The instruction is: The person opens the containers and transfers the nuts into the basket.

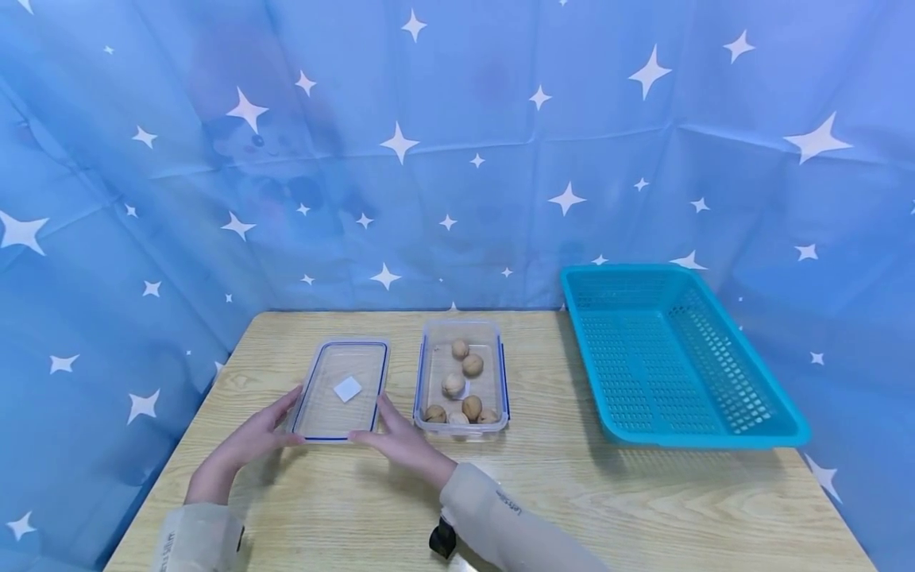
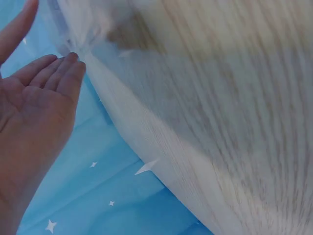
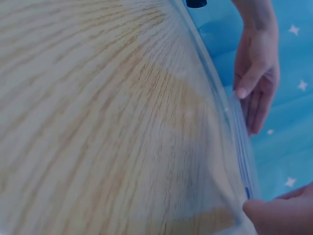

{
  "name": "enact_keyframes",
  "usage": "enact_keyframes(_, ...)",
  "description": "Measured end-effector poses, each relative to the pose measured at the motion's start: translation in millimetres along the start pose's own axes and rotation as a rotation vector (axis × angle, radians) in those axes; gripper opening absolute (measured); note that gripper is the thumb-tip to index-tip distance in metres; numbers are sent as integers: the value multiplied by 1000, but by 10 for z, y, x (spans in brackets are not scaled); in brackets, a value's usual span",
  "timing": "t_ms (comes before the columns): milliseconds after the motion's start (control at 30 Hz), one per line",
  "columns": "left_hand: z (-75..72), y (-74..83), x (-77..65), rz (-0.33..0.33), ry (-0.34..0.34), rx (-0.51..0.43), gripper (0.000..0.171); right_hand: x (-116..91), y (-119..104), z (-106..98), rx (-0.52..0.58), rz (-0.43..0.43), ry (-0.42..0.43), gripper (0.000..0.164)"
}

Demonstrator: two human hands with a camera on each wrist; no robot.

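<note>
A clear plastic lid (image 1: 336,405) with a blue seal line and a small white square on it is at the left of the table, between both hands. My left hand (image 1: 253,433) holds its left side, thumb at the near corner; in the right wrist view the left hand's thumb (image 3: 249,83) is against the lid's edge. My right hand (image 1: 400,441) grips the lid's right side, its thumb at the near edge. To the right stands a clear container (image 1: 463,433) with blue-edged sides, and several walnuts (image 1: 472,365) lie inside it.
A teal perforated plastic basket (image 1: 708,439) stands at the right of the wooden table (image 1: 557,508). Blue star-patterned cloth (image 1: 457,183) hangs behind and beside the table. A small black object (image 1: 442,540) is by the right sleeve.
</note>
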State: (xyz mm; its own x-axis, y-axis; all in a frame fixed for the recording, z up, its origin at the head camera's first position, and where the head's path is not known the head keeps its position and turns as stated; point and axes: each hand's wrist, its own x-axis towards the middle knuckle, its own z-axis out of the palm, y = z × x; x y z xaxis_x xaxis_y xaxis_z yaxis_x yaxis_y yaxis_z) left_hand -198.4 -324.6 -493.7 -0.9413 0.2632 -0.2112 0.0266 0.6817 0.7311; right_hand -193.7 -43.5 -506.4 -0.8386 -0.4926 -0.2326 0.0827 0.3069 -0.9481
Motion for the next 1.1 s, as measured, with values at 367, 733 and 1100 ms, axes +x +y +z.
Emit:
enact_keyframes(367, 38, 70, -2, -35, 44, 100, 94, 6, 22, -1, -73, -64, 31, 93)
enact_keyframes(733, 23, 459, 90, 75, 88, 86, 85, -156, -264, -208, -53, -236, 23, 75)
enact_keyframes(1100, 242, 865, 376, 163, 116, 43, 82, -210, -339, -615, 16, -302, 112, 67)
